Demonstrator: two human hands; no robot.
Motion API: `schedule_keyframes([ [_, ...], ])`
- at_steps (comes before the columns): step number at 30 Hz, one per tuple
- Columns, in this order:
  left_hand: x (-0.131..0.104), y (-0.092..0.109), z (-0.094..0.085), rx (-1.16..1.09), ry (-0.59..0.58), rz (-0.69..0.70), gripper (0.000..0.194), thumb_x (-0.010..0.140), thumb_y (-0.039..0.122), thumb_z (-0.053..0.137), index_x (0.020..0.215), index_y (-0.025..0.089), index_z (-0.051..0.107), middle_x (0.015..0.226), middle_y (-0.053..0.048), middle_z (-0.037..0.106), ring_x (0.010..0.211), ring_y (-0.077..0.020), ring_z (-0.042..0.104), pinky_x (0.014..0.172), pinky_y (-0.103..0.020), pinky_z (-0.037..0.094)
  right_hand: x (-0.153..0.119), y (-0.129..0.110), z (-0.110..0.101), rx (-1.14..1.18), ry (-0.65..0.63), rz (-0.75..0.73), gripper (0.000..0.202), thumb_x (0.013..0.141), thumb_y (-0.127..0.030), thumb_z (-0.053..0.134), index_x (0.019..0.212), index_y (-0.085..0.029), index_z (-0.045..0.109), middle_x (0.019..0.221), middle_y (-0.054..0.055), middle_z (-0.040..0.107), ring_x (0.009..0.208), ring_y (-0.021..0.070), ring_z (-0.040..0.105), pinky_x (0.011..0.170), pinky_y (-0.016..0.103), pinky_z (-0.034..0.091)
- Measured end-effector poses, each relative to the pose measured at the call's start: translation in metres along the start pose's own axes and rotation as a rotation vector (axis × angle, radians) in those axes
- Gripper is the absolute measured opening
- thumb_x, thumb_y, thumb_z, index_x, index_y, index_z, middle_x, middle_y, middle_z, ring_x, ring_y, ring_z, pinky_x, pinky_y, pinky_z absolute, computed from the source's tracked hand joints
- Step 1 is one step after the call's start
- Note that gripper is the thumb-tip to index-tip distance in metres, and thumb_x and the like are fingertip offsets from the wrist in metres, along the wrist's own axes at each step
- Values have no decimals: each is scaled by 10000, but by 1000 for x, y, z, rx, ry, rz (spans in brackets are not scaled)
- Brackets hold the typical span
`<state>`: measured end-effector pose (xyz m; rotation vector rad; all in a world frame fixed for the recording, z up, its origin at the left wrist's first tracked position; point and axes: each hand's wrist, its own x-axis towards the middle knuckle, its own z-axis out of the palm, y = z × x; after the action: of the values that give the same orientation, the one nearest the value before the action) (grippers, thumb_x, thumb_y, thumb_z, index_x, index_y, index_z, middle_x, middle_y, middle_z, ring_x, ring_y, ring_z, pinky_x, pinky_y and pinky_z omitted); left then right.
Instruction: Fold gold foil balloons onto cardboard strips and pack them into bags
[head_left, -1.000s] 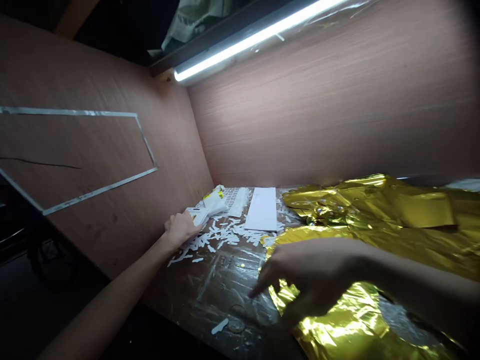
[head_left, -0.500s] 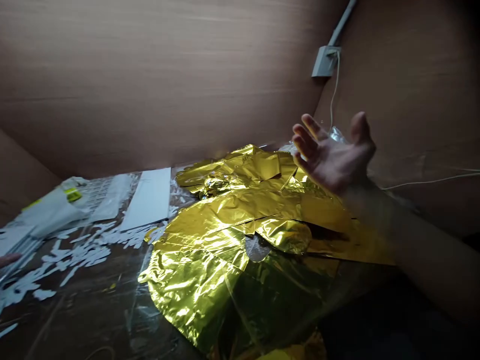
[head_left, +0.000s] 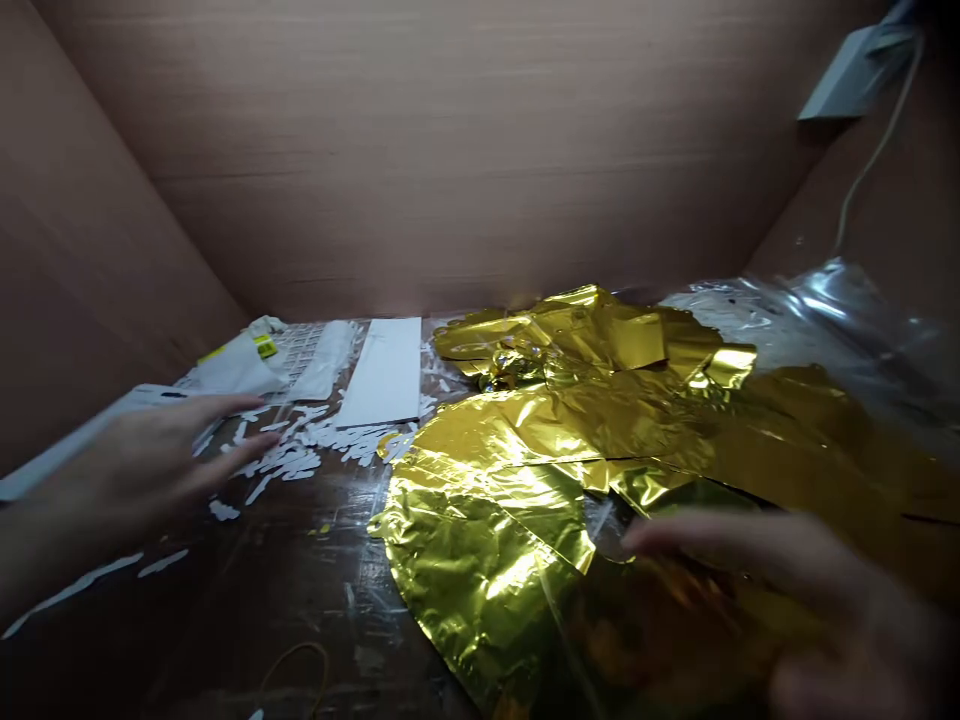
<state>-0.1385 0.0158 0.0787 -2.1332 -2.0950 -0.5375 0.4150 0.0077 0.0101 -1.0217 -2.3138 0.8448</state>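
Flat gold foil balloons are spread over the dark tabletop, the nearest one with a rounded edge and a small tab at its left. My right hand, blurred, is over the right part of this foil. Its index finger points left towards a small clear patch in the gold, and its thumb is apart; whether it touches the foil I cannot tell. On the left, my left hand hovers near white paper strips, thumb and index finger apart with nothing visible between them.
A white board lies at the back, beside white plastic packaging with a yellow label. Clear plastic covers the back right corner. A white electrical box with a cable hangs on the wooden wall. A thin loop lies in front.
The view has turned left. My right hand has dropped from its raised, palm-up pose to low over the gold foil. My left hand has come further into view from the left edge.
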Motion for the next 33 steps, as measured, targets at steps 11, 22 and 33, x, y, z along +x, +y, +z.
schedule_keyframes([
  [11, 49, 65, 80, -48, -411, 764, 466, 1053, 424, 438, 1488, 295, 545, 1550, -19, 489, 1480, -248, 410, 1252, -448, 287, -1, -27, 65, -589, -101, -489, 673, 999, -388, 544, 1611, -404, 266, 1488, 18, 533, 1330, 278, 583, 1078, 405, 534],
  [22, 11, 59, 57, -43, -407, 952, 567, 1005, 414, 535, 1560, 354, 438, 1504, -10, 550, 1443, -259, 464, 1236, -420, 317, -24, -5, 46, -460, -76, -306, 555, 998, -369, 424, 1544, -470, 403, 1468, -18, 567, 1386, 252, 524, 1138, 397, 469],
  [33, -14, 106, 50, -289, -332, 1078, 966, 819, 627, 726, 1598, 200, 343, 1491, -162, 561, 1381, -349, 530, 1194, -484, 371, -6, -23, 21, -244, -262, -314, 529, 995, -399, 548, 1521, -389, 490, 1487, 23, 554, 1389, 301, 517, 1134, 423, 459],
])
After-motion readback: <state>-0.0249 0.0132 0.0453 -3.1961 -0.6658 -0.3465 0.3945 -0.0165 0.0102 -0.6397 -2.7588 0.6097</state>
